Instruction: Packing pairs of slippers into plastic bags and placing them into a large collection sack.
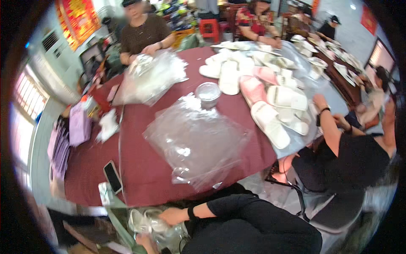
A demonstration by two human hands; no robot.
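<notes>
Below the table's near edge, my right hand (pixel 171 216) reaches left out of a black sleeve with a dark wristband. It grips the top of a clear plastic bag (pixel 163 233) that has white slippers (pixel 141 221) inside. My left hand (pixel 144 242) shows only in part at the bottom edge and holds the same bag from below. The bag hangs beside my lap, lower than the maroon table (pixel 139 169).
A loose heap of clear bags (pixel 194 144) lies mid-table, a phone (pixel 113 176) near the front edge, and a clear round tub (pixel 208 94) behind. White and pink slippers (pixel 270 101) pile up at right. A person in black (pixel 342 156) sits right. Another person (pixel 144 31) handles bags (pixel 152 76) across.
</notes>
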